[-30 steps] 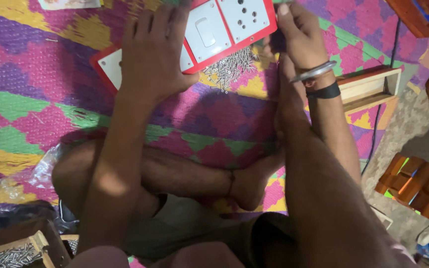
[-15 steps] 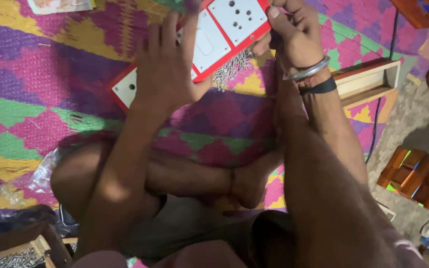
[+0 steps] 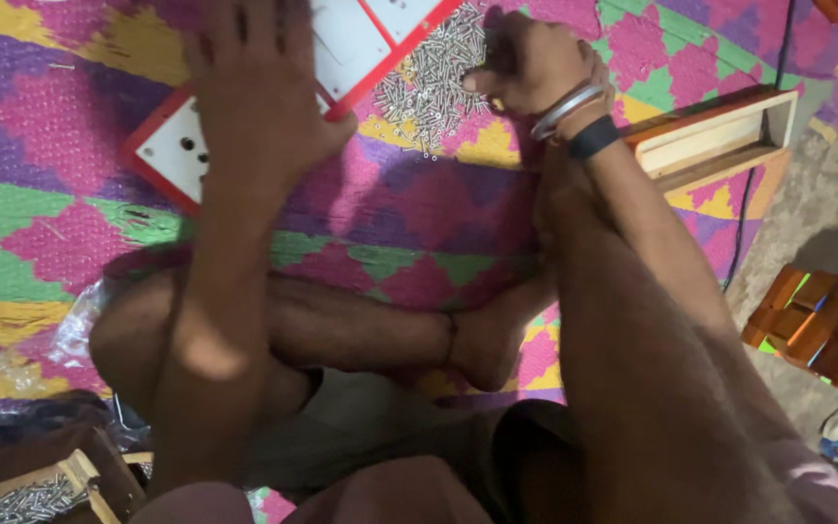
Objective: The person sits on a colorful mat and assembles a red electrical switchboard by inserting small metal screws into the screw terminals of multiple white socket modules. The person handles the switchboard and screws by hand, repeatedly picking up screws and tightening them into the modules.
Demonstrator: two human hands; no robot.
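While your left hand [image 3: 259,107] lies flat with its fingers spread on the red-framed white switch plate [image 3: 172,146] at the upper left of the frame, keep that pressure steady so the plate does not slide on the patterned mat [image 3: 419,213]. Your right hand [image 3: 526,63], at the top centre, is curled at the edge of the pile of small silver screws [image 3: 434,73]; the fingertips are bunched as if pinching, but whether they grasp a screw I cannot tell. The pile sits on the mat, touching the plate's red edge and just left of your right hand.

To do this well, I would judge it best to pick one screw from the loose rim of the pile, not the thick middle, so that neighbours do not scatter across the mat. Roll it between thumb and forefinger until the head faces out. Mind the open wooden box frame [image 3: 710,136] just right of your wrist, and your crossed foot [image 3: 487,340] below; a dropped screw would be hard to find among these colours.
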